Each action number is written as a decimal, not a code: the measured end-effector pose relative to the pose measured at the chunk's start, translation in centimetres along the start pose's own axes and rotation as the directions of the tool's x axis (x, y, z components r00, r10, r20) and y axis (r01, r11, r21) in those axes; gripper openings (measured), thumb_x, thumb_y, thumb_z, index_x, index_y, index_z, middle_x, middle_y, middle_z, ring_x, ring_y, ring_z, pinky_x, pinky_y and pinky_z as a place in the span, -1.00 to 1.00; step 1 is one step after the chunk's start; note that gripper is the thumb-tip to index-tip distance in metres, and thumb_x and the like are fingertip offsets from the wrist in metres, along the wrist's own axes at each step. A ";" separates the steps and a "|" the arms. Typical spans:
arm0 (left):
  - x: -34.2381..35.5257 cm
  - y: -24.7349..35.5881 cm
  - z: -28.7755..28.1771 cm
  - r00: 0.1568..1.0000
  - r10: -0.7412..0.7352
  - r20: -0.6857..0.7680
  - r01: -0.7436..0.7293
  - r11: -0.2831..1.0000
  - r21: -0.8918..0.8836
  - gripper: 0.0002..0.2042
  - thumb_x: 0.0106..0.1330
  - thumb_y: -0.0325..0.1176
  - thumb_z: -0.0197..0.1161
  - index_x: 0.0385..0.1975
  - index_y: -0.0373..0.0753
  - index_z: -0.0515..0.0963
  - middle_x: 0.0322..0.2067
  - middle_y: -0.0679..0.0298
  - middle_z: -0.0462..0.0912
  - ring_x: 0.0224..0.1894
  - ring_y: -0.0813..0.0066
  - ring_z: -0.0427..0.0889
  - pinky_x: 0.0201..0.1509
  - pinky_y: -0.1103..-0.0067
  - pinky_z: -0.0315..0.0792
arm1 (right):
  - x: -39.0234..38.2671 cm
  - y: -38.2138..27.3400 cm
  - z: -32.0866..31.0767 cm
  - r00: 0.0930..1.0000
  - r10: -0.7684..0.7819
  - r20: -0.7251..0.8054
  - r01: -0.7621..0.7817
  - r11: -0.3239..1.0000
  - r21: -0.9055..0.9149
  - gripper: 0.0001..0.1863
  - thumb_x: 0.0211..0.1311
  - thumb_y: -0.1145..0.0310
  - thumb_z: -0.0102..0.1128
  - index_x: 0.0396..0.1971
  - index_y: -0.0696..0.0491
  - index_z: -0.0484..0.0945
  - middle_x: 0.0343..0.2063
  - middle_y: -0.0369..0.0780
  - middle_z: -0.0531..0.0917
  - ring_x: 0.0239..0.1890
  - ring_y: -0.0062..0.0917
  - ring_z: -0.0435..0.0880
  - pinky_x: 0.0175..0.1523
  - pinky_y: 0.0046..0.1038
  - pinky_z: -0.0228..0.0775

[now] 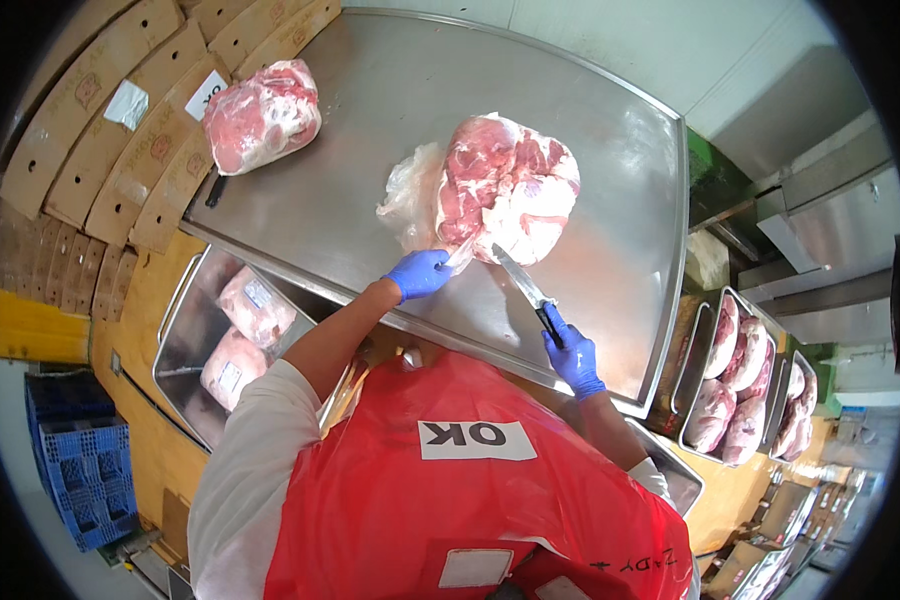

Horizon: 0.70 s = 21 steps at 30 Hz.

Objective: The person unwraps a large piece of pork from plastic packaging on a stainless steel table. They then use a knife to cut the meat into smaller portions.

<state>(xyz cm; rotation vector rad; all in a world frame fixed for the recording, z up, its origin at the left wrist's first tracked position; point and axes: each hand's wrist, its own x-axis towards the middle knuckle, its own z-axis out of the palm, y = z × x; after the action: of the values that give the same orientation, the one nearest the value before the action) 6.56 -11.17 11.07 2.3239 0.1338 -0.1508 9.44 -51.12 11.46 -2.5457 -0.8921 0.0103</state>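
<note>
A large piece of raw meat point(510, 185) with white fat lies on the steel table point(370, 100). Clear plastic wrap point(412, 200) lies crumpled along its left side. My left hand point(419, 275), in a blue glove, is closed on a pale flap point(460, 256) at the meat's near edge; I cannot tell if this is fat or film. In my gloved right hand point(572, 352) is a knife point(523, 282) with a black handle. Its blade points away from me, and the tip touches the fat at the meat's near side.
Another meat piece point(263, 117) sits at the table's far left, beside stacked cardboard boxes point(120, 130). Below the left edge, a metal bin point(182, 345) holds wrapped meat point(257, 306). Metal trays of meat point(740, 380) stand right. Blue pallets point(85, 470) are stacked at lower left.
</note>
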 end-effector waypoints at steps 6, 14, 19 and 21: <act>1.8 4.3 1.3 0.997 0.039 -0.070 -0.032 0.995 0.094 -0.71 0.47 -0.14 0.16 -0.14 -0.28 0.54 -0.25 -0.20 0.71 -0.13 -0.28 0.69 -0.06 0.06 0.54 | 1.6 -0.5 -3.9 0.993 -0.049 -0.105 -0.001 0.903 -0.430 -0.31 0.31 0.19 0.36 0.43 -0.09 0.39 -0.42 -0.18 0.66 -0.51 -0.27 0.69 -0.35 -0.22 0.52; 2.2 5.3 2.6 0.998 -0.024 -0.057 0.041 0.948 0.314 -0.72 0.44 -0.24 -0.01 -0.11 -0.26 0.57 -0.20 -0.20 0.72 -0.13 -0.27 0.70 -0.01 -0.05 0.50 | 5.8 -10.0 -9.0 0.996 0.026 0.081 0.018 0.866 -0.500 -0.64 0.34 0.33 0.17 0.13 -0.06 0.53 -0.40 -0.15 0.68 -0.44 -0.26 0.76 -0.34 -0.22 0.58; 0.6 2.9 0.5 0.979 -0.039 -0.201 0.066 0.989 0.129 -0.73 0.45 -0.22 0.01 -0.12 -0.20 0.61 -0.20 -0.16 0.72 -0.11 -0.28 0.68 0.01 -0.02 0.52 | 5.6 -1.9 -3.3 0.990 0.139 0.013 -0.131 0.959 -0.250 -0.83 0.29 0.23 0.26 -0.21 -0.06 0.52 -0.46 -0.10 0.72 -0.45 -0.12 0.76 -0.35 -0.09 0.59; 0.2 1.9 0.3 0.960 -0.054 -0.274 0.069 0.997 0.045 -0.74 0.45 -0.21 0.02 -0.13 -0.17 0.62 -0.19 -0.13 0.72 -0.10 -0.28 0.67 0.02 0.00 0.53 | 6.0 0.9 -1.8 0.985 0.171 0.025 -0.161 0.962 -0.222 -0.82 0.26 0.21 0.29 -0.25 -0.07 0.53 -0.48 -0.10 0.73 -0.43 -0.10 0.76 -0.33 -0.07 0.58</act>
<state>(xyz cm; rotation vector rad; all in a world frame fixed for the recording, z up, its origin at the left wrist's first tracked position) 7.03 -12.71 12.22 2.3855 0.3434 0.1379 15.00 -48.89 13.58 -2.8312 -0.7276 0.0202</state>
